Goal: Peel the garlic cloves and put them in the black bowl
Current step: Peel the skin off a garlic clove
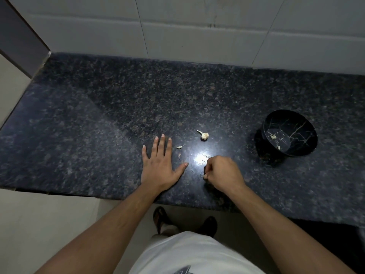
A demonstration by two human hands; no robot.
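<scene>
Pale garlic [204, 135], a part-bulb with a curled stem, lies on the dark granite counter [98, 125], with one loose clove [179, 146] just left of it. The left hand [160, 165] rests flat beside the clove, fingers spread. The right hand [221, 173] is curled, its fingertips pinching something too small to tell. The black bowl [290, 133] stands well to the right, holding two pale pieces.
</scene>
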